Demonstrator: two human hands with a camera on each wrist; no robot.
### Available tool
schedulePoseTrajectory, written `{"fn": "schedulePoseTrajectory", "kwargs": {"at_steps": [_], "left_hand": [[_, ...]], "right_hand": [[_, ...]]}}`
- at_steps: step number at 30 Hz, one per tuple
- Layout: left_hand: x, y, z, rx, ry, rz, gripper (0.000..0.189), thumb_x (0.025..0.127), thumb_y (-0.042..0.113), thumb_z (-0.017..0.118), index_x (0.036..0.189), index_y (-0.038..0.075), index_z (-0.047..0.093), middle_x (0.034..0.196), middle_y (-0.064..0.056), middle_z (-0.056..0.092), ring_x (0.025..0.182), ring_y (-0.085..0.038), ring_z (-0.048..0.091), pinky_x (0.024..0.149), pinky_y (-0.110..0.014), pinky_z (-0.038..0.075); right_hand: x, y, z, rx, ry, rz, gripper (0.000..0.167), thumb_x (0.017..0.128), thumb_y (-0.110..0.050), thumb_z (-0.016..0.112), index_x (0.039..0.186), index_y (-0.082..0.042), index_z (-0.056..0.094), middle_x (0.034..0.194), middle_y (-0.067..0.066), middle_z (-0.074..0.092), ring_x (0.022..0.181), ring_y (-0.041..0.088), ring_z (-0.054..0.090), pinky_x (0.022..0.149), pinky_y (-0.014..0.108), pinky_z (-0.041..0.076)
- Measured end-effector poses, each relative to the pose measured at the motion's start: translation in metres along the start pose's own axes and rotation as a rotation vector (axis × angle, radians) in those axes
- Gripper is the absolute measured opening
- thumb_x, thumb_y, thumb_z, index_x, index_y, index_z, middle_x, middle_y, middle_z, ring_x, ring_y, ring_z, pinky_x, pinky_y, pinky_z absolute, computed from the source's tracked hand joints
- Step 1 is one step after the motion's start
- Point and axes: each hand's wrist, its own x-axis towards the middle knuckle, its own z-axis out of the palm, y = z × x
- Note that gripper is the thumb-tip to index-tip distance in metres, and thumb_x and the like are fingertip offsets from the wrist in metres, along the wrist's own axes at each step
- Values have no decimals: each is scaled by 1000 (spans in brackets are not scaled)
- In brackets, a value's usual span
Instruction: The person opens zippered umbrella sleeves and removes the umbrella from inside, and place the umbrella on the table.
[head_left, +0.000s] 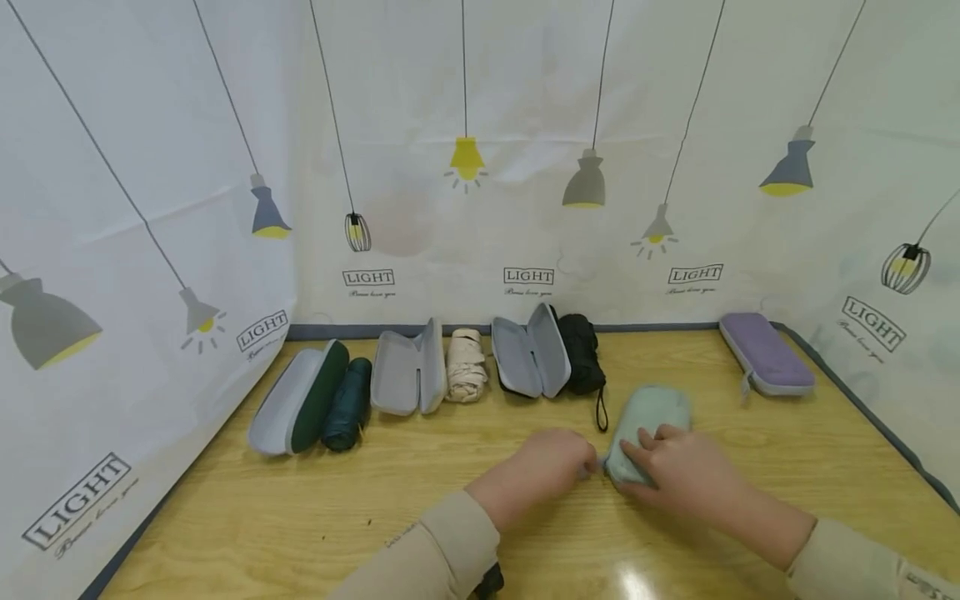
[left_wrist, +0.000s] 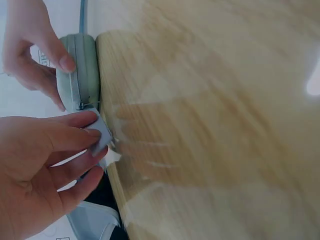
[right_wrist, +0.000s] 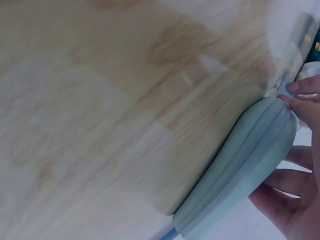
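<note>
A light green zip case (head_left: pixel 651 408) lies on the wooden table with its lid down, in front of me to the right. My right hand (head_left: pixel 686 468) holds it, fingers over the top and thumb against the zipped side. At the case's near left end, my left hand (head_left: pixel 551 467) pinches the grey zip pull tab (left_wrist: pixel 102 139) between thumb and fingers. In the right wrist view, the zip seam runs along the side of the case (right_wrist: pixel 240 165). What the case contains is hidden.
Along the back stand an open dark green case (head_left: pixel 311 404), a rolled teal umbrella (head_left: pixel 348 408), an open grey case (head_left: pixel 396 379), a beige rolled umbrella (head_left: pixel 467 367), another open case (head_left: pixel 517 358) and a black folded umbrella (head_left: pixel 581 354). A purple case (head_left: pixel 768 354) lies back right.
</note>
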Motion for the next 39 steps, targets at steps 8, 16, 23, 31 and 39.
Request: {"fn": "schedulePoseTrajectory", "kwargs": {"at_steps": [8, 16, 23, 31, 39], "left_hand": [[-15, -25, 7, -41, -44, -75, 33, 85, 3, 73, 98, 34, 74, 100, 18, 66, 88, -4, 61, 71, -24, 49], [-36, -48, 6, -28, -44, -123, 28, 86, 5, 74, 96, 32, 74, 98, 15, 67, 87, -7, 62, 68, -26, 50], [-54, -68, 3, -64, -22, -159, 28, 88, 2, 71, 99, 27, 76, 101, 12, 69, 90, -10, 63, 73, -28, 52], [-66, -89, 3, -114, 10, -239, 28, 86, 0, 71, 97, 25, 78, 101, 9, 70, 90, -13, 64, 73, -29, 53], [-70, -104, 8, -60, 110, -323, 28, 85, 1, 72, 97, 25, 78, 100, 6, 70, 90, -17, 66, 72, -35, 54]], "right_hand": [[6, -8, -4, 77, -6, -173, 50, 84, -57, 68, 113, -17, 75, 102, 12, 72, 79, 19, 60, 68, 34, 52], [13, -7, -5, 193, -11, -248, 54, 86, -60, 65, 119, -17, 71, 119, 7, 67, 101, 24, 60, 85, 45, 50], [29, 3, 1, 284, -99, -207, 81, 80, -67, 64, 139, -11, 54, 139, 13, 51, 124, 34, 49, 100, 57, 37], [57, 3, 14, 305, -186, -198, 87, 80, -70, 61, 144, -11, 48, 138, 12, 49, 125, 32, 47, 103, 56, 34], [89, -7, 30, 391, -242, -148, 87, 74, -73, 67, 134, -11, 56, 109, -1, 48, 91, 15, 52, 84, 38, 46]]}}
